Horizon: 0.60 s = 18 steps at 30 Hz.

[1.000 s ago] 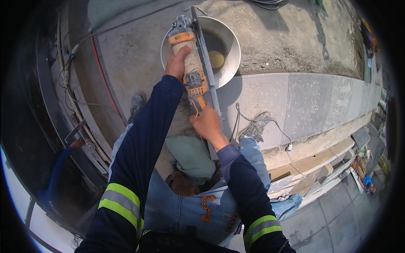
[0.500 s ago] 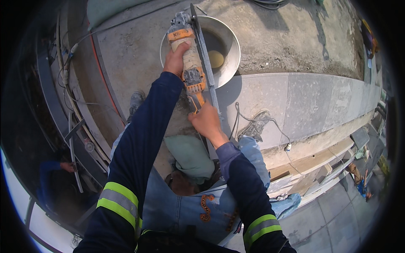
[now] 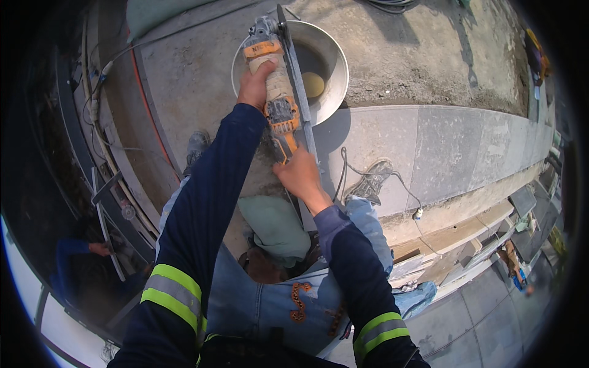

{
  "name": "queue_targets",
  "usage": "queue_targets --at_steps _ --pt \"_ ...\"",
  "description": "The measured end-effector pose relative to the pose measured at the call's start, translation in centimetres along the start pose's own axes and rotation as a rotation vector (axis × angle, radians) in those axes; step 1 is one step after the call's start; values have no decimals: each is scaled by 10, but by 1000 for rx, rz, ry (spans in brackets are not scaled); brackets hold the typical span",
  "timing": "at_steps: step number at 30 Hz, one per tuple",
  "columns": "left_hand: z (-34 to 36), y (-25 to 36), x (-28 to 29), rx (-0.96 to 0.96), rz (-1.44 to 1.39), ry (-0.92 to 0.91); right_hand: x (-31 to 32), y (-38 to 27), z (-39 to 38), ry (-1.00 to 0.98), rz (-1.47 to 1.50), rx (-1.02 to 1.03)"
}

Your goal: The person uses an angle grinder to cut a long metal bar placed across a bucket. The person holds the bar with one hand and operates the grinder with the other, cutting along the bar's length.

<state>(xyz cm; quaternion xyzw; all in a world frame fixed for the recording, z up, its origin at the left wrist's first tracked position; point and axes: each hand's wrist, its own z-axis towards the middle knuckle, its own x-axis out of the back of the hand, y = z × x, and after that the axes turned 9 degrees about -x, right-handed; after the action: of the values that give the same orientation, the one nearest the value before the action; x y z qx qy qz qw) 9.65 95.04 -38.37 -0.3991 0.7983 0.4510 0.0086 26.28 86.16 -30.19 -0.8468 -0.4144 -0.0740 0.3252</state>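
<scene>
An orange-and-grey angle grinder [image 3: 281,109] is held in both my hands, its body wrapped in beige tape. My left hand [image 3: 254,86] is closed around the front of the body, just behind the orange collar. Around the rear handle my right hand [image 3: 300,176] is closed. At the far end the dark cutting disc [image 3: 283,23] meets a narrow grey slab [image 3: 299,80], seen edge-on along the grinder's right side. Beyond the slab stands a pale round basin [image 3: 336,73] with murky liquid in it; slab and grinder partly hide it.
Between my legs lies a pale green sack [image 3: 275,227]. A black cable [image 3: 392,174] passes my right boot [image 3: 371,183]. Grey slabs [image 3: 454,147] run off to the right beside wooden planks [image 3: 457,236]. At the lower left, another person's hand [image 3: 98,248] is beside a pale bar [image 3: 110,245].
My hands and the grinder hold almost the same place. At the lower left, the other person's hand and the pale bar have shifted slightly. A distant person at right has changed posture.
</scene>
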Motion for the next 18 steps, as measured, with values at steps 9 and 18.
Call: queue_targets --at_steps 9,18 --pt "-18 -10 0 4 -33 6 -2 12 -11 -19 -27 -40" --pt "-24 -21 5 -35 41 -13 -3 22 -20 -29 2 -42"
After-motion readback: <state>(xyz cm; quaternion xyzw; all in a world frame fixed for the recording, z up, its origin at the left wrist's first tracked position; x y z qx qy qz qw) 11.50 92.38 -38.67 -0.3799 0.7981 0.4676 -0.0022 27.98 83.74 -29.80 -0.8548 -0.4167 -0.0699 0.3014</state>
